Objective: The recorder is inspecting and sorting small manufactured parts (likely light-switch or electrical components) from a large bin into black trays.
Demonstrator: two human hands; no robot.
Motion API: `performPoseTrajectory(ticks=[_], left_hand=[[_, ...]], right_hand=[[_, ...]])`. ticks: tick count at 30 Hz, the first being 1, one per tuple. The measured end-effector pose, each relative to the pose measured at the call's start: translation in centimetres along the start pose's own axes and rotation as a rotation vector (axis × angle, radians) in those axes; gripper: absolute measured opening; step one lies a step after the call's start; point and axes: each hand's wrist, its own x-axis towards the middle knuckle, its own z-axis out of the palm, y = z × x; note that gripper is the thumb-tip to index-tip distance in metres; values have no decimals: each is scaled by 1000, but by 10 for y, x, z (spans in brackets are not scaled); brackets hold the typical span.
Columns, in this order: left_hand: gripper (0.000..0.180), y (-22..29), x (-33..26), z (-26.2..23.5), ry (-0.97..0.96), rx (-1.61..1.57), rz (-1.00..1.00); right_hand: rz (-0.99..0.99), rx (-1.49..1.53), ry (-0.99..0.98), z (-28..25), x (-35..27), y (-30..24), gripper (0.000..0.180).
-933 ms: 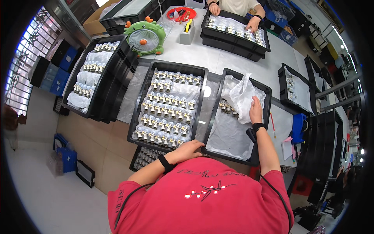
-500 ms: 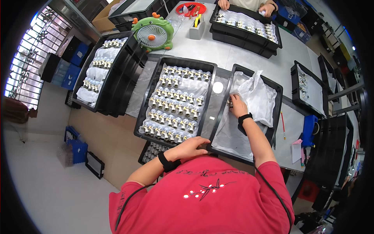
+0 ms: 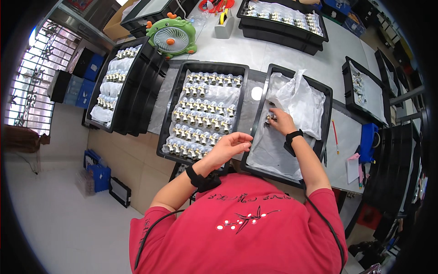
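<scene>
1. The middle tray point(image 3: 169, 119) was packed with rows of small metal fittings point(image 3: 200, 119) sitting on white liner, pretty much full.
2. The right tray point(image 3: 326, 119) had mostly bare white liner, a crumpled plastic bag point(image 3: 299, 98) at the far end, and just a few fittings point(image 3: 269, 119) beside it.
3. The right hand point(image 3: 281, 121) was down on those few fittings, fingers curled over them. Couldn't tell if it actually had hold of one.
4. The left hand point(image 3: 228, 145) hovered loosely open and empty at the near edge between the two trays.
5. The left tray stack point(image 3: 137, 89) held more fittings, and so did the far tray point(image 3: 283, 27).
6. A green fan point(image 3: 172, 40) stood on the surface point(image 3: 319, 59) behind the trays.
7. The fittings were too small to make out in detail, and the far tray was cut off at the top.
</scene>
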Motion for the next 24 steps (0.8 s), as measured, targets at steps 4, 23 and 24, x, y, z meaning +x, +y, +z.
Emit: performPoseTrajectory(ticks=[4, 23, 24], left_hand=[[31, 0, 7, 13, -60, 1, -36], [49, 12, 18, 8, 37, -181, -38], [51, 18, 16, 11, -20, -234, -72]], right_hand=[[85, -43, -96, 5, 1, -19, 45], [164, 1016, -47, -76, -55, -111, 65], [133, 1086, -61, -86, -61, -120, 65]])
